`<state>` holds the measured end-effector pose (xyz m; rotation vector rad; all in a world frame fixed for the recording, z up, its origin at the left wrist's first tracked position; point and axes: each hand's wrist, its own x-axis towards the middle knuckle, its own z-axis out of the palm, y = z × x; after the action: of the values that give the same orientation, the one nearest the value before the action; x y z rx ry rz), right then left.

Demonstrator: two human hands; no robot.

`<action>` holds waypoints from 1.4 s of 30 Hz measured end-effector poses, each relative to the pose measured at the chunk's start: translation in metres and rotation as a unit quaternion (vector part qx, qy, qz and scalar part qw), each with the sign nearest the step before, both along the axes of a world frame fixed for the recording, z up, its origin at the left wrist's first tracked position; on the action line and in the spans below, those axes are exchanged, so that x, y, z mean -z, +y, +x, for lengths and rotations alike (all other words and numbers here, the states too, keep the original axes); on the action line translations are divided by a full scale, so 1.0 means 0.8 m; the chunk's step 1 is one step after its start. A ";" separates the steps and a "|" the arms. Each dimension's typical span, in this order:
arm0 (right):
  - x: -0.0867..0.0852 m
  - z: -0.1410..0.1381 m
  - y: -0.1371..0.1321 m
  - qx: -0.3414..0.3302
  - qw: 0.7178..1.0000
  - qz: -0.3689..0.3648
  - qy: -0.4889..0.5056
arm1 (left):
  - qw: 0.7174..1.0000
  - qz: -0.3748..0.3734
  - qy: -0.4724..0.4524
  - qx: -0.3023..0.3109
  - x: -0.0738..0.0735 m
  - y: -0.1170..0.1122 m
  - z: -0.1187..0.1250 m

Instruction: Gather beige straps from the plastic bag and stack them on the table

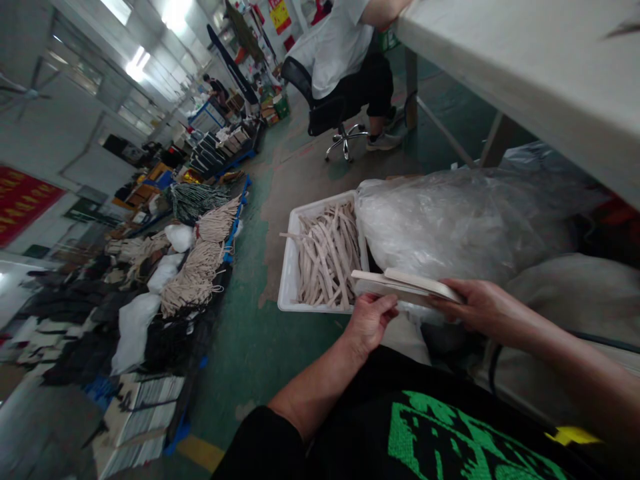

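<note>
In front of my lap, both hands hold a small bundle of flat, pale beige strips [417,281], lying roughly level. My right hand [475,305] is closed around their right end, thumb on top. My left hand [369,321] pinches the lower edge near the left end, between thumb and fingers. Just beyond the left hand, a white plastic crate [287,293] stands on the floor, with many loose beige fabric strips [327,257] tangled inside. One of those strips pokes out over the crate's left rim.
A large clear plastic bag [450,213] bulges against the crate's right side. Above it juts a pale table [500,60]. A person in a white shirt [335,50] sits on a black swivel chair [300,80]. Pallets on the left carry bundled cords [195,273] and white sacks [137,327].
</note>
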<state>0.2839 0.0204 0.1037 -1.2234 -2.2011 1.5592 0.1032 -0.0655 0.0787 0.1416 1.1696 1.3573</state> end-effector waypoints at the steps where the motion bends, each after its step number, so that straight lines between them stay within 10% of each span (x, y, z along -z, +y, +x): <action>1: -0.001 -0.003 -0.001 0.001 1.000 0.007 -0.002 | 1.000 0.004 -0.004 0.009 0.000 0.000 0.001; 14: -0.019 0.015 0.016 0.248 0.962 -0.096 0.066 | 0.996 -0.014 -0.088 0.004 -0.023 0.000 -0.028; 42: -0.013 0.002 0.002 0.082 0.988 -0.068 0.112 | 0.997 -0.024 -0.055 0.050 -0.026 0.004 -0.012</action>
<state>0.2856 0.0217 0.1142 -1.1671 -1.8366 1.7085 0.0933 -0.0624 0.0993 0.0875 1.0883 1.2332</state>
